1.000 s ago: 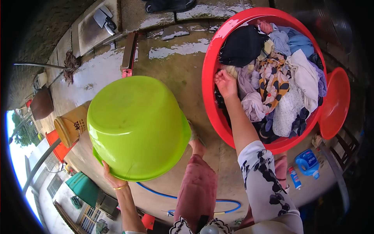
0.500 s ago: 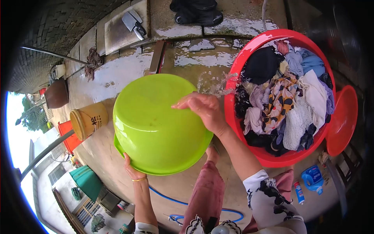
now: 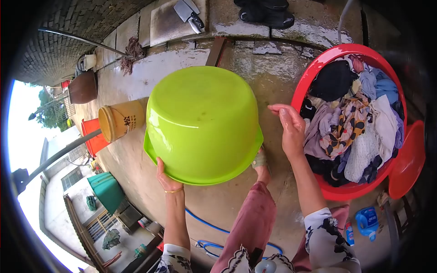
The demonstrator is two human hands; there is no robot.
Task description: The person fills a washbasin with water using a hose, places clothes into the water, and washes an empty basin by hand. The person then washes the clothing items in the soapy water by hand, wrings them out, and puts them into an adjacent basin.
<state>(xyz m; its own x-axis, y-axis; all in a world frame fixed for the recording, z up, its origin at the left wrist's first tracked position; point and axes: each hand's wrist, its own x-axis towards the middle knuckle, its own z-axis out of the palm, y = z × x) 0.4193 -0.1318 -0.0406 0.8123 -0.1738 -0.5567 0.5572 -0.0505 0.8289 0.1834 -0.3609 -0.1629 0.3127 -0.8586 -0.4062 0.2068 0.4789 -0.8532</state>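
Observation:
A lime-green basin [image 3: 205, 123] is held up with its underside toward the camera. My left hand [image 3: 168, 177] grips its lower left rim, thumb on the outside and the other fingers hidden behind it. My right hand [image 3: 289, 127] is in the air between the basin and a large red tub [image 3: 309, 77], touching neither, wet, with its fingers partly extended. Inside the tub lies a heap of wet clothes [image 3: 348, 123], among them a black piece, a white piece and a spotted yellow-and-black piece.
A red basin [image 3: 406, 159] stands right of the tub, with a blue detergent bottle [image 3: 367, 222] below. A yellow bucket [image 3: 123, 120] is at left. A cleaver [image 3: 187, 13] lies on a board [image 3: 166, 25]. A blue hose [image 3: 205, 221] crosses the floor.
My right hand went from the tub's edge over to the green basin, with water splashing, then back between them. My left hand keeps hold of the basin. The whole view has shifted.

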